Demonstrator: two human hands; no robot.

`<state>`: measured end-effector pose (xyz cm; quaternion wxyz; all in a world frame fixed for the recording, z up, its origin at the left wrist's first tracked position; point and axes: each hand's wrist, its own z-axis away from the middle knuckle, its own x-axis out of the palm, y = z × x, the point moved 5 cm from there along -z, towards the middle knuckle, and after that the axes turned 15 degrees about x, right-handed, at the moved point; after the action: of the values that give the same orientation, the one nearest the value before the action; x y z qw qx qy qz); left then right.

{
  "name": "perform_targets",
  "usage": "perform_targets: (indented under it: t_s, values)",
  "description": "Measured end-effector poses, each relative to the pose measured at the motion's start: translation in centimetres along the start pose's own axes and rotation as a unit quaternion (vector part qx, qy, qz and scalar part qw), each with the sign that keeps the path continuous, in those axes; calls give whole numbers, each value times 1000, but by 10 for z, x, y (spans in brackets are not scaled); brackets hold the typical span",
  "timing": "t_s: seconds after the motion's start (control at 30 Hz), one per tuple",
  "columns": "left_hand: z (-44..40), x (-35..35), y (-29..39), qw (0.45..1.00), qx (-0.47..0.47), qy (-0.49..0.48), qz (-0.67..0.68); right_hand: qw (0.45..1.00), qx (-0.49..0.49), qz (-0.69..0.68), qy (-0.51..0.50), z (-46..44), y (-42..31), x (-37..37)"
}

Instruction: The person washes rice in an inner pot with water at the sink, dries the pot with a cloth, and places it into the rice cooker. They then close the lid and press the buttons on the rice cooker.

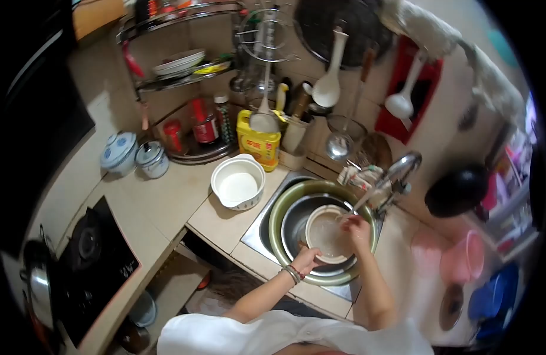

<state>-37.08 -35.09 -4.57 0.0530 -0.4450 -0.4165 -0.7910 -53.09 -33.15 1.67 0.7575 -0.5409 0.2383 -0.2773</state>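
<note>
A cream-coloured bowl (326,232) with cloudy water in it is tilted inside a steel basin (292,220). That basin sits within a larger green basin (277,204) in the sink. My left hand (307,260) is closed on the bowl's near rim, thumb over the edge. At the bowl's far right side, under the faucet (397,168), is my right hand (357,231) with its fingers curled together. What those fingers pinch, if anything, is too small to make out. A white two-handled pot (238,182) stands on the counter left of the sink.
Behind the pot is a yellow jug (258,142). Lidded jars (152,158) stand near the corner rack, and a black cooktop (98,266) lies at left. Ladles (339,145) hang over the sink. To the right are a pink container (465,257) and a black pan (457,190).
</note>
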Motion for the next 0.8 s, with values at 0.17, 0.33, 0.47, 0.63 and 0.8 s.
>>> perform_targets:
  t_s: [0.17,0.33,0.47,0.63,0.8]
  values:
    - [-5,-3,-8,999,-29,-43,1,957,-35,-111,267,-68,8,-104]
    - [-11,-12,-18,999,-5,32,5,967,-174,-147,111,-119,-4,-89]
    - [-16,-18,-29,1000,-14,-3,-6,966,-168,-91,177,-112,1,-91]
    - [-13,-10,-23,998,-33,-41,-22,906,-229,89,345,-76,-30,-77]
    - [-8,-8,-19,997,-53,13,-45,917,-192,178,300,-68,-2,-98]
